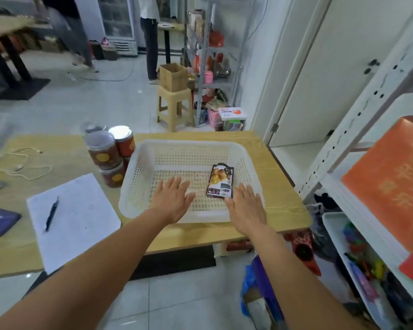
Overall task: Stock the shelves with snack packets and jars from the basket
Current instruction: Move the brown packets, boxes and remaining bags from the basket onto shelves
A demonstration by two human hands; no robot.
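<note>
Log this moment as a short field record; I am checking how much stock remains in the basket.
basket: white, perforated, on the wooden table
contents: one snack packet, lying flat, right of middle
jars: stacked on the table, left of the basket, outside it
left hand: open, fingers spread, over the basket's near side
right hand: open, at the packet's near end; contact unclear
shelves: white unit at right, orange box on it

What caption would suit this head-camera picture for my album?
Open left hand and right hand hover over a white basket holding one snack packet, jars stacked beside it on the table.
</note>
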